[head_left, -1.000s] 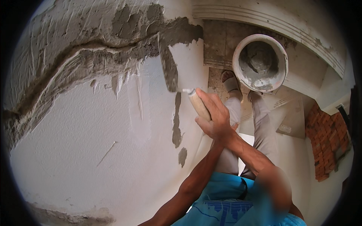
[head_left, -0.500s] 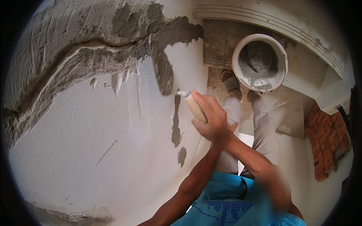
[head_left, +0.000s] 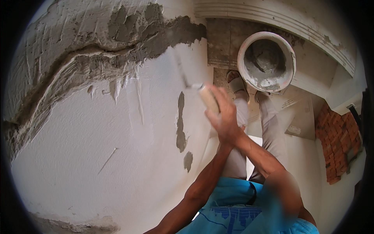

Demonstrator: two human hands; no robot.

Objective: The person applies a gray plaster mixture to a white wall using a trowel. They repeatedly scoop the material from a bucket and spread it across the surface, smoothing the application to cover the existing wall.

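Note:
My right hand [head_left: 226, 121] grips the pale wooden handle of a trowel [head_left: 209, 98]. Its blade is blurred and seen nearly edge-on, just below the dark wet mortar [head_left: 177, 33] on the white wall [head_left: 97, 128]. My left forearm [head_left: 208, 173] crosses beneath my right wrist. Of my left hand [head_left: 243, 128], only a sliver shows behind that wrist; its fingers are hidden. A rough chased groove [head_left: 74, 52] runs left from the mortar band. Narrow grey mortar smears [head_left: 180, 124] mark the wall below the blade.
A round bucket [head_left: 242, 74] with grey mortar inside stands in front of my feet, beside a pale ledge [head_left: 280, 15] with ridged lines. At the right, exposed red brickwork [head_left: 335, 140] shows. A grey flat panel [head_left: 302, 121] lies near my legs.
The trowel blade has turned from broad side to nearly edge-on and moved slightly right. Where it covered the wall, smoothed mortar and white surface now show. My right hand has shifted a little right.

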